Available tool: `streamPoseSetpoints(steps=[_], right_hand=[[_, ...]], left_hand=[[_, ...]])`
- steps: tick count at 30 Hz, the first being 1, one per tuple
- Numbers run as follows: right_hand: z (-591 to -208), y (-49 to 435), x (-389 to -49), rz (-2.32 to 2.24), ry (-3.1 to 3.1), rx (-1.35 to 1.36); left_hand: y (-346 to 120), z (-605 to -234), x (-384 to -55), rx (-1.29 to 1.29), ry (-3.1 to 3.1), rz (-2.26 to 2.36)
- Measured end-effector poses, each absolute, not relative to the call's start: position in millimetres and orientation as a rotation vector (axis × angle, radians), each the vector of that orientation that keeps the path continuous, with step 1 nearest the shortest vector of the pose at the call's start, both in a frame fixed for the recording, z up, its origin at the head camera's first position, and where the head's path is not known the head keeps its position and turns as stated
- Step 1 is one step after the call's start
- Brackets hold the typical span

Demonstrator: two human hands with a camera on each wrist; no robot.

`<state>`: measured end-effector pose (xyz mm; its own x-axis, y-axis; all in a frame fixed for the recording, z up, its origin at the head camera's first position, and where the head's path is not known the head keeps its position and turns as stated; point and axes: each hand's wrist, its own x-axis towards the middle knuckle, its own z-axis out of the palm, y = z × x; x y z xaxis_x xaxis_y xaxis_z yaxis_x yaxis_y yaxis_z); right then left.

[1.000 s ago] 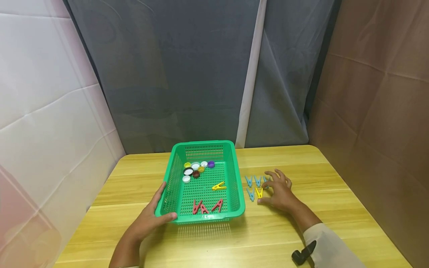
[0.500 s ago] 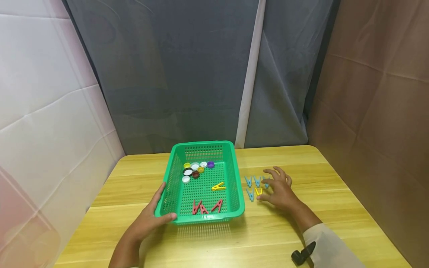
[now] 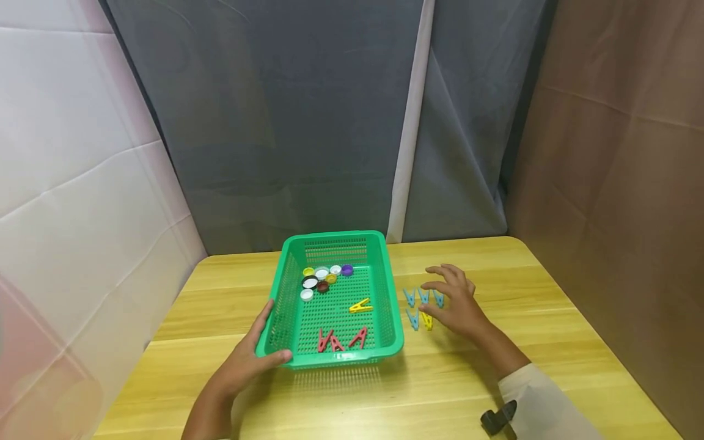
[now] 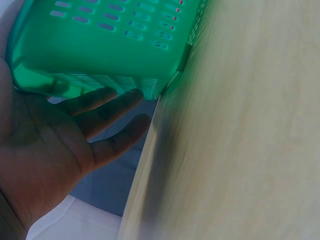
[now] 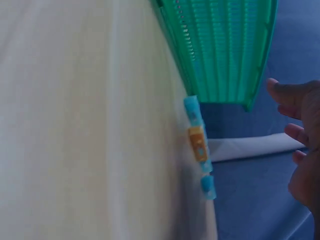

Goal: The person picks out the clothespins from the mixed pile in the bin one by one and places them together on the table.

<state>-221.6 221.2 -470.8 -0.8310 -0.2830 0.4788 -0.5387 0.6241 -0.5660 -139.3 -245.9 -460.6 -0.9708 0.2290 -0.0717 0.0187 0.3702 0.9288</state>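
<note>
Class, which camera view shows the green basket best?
The head view: it shows the green basket from above, nearly whole, with the caps and clothespins inside. The left wrist view shows a cropped, perforated part up close; the right wrist view, a side cut off at the top.

Green basket (image 3: 360,355) is taking up middle of table (image 3: 528,318); its walls are blocking low sideways passage. Left hand (image 3: 244,360) is covering near left corner. Top is lying open from above. Narrow strip is running between basket and blue pegs (image 3: 423,296). Right hand (image 3: 455,305) is hanging over yellow peg (image 3: 427,321), obstructing it from above. Grey curtain (image 3: 275,153) is closing off far side.
</note>
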Motion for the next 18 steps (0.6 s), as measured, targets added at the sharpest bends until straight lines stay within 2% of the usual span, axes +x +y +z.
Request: streamPoseSetpoints(steps=[18], right_hand=[[-403.2, 168.7, -235.8, 1.408, -2.6, 0.968]], left_hand=[[-246.3, -460.7, -137.8, 0.211, 2.448, 1.632]])
